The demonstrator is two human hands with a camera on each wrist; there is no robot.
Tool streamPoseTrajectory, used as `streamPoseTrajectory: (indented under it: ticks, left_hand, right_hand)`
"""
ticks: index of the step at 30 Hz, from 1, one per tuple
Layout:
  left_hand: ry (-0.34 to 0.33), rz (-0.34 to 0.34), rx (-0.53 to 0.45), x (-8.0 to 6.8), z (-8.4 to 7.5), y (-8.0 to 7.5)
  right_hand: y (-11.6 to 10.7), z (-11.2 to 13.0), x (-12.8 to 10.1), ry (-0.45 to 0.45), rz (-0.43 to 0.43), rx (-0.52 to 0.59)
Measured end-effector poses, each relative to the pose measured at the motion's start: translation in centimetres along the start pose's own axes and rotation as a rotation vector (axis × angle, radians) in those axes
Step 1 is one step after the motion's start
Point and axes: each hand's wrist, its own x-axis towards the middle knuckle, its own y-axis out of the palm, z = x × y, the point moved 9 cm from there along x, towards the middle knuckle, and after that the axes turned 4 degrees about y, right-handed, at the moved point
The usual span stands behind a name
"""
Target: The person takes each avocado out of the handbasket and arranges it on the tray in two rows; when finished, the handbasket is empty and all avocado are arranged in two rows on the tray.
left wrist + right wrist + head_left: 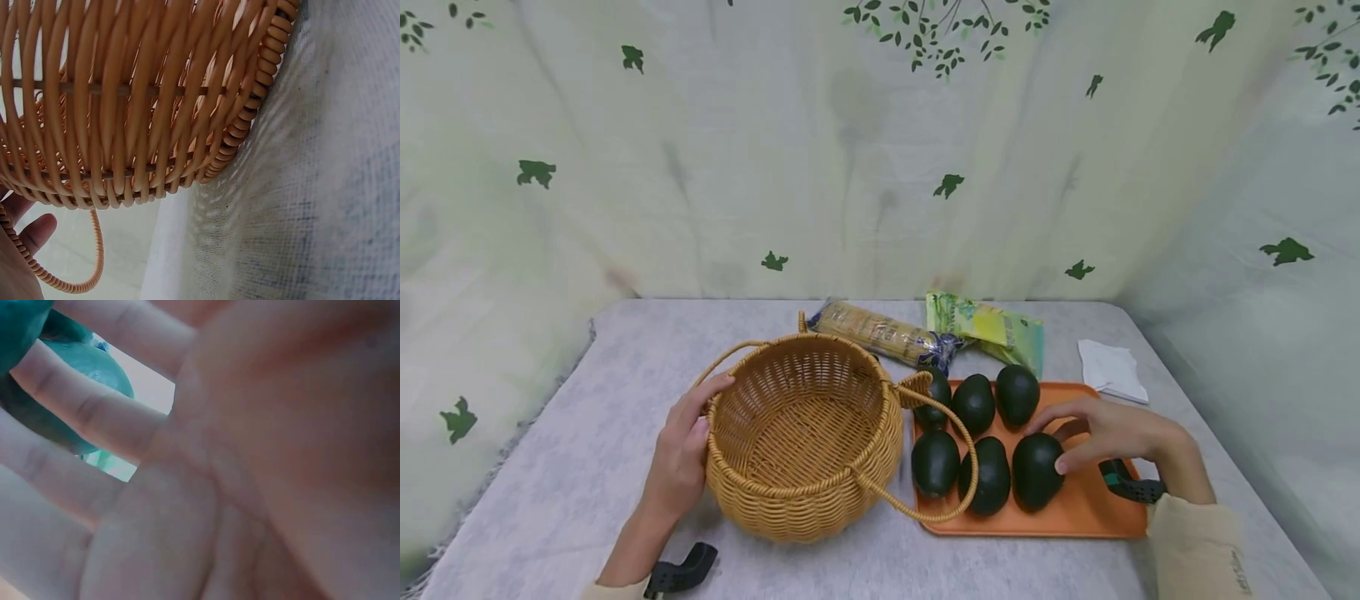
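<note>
A round wicker basket point(797, 517) with looped handles stands on the table, its woven inside bare. At its left rim my left hand point(677, 458) holds on, fingers over the edge. The left wrist view shows the basket wall point(125, 94) up close, with the thumb point(39, 232) by a handle loop. Right of the basket, several dark green avocados lie in two rows on an orange tray point(1090, 512). My right hand point(1112, 429) pinches the front right avocado point(1035, 477) between thumb and fingers. Its palm fills most of the right wrist view, with green avocado skin point(103, 365) behind the fingers.
Behind the basket lies a clear pack of noodles point(880, 331), with a green and yellow packet point(988, 325) beside it. White folded tissue point(1112, 369) rests behind the tray's right end. One basket handle point(973, 475) hangs over the tray's left part. Leaf-printed cloth point(865, 167) surrounds the table.
</note>
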Motion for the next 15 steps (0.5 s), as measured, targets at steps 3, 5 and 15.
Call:
streamPoseTrajectory:
  ticks: [3,5,15]
  left_hand:
    - [0.022,-0.014,0.000,0.02,-0.17,-0.11]
    - [0.029,-0.019,0.002,0.03,-0.21,-0.16]
    - [0.046,-0.023,0.009,0.04,-0.43,-0.25]
  right_hand:
    - [0.09,0.22,0.32,-0.021,0.003,-0.011]
    - [0.13,0.22,0.42,-0.020,0.004,-0.023]
    - [-0.09,0.40,0.41,-0.001,0.000,0.008]
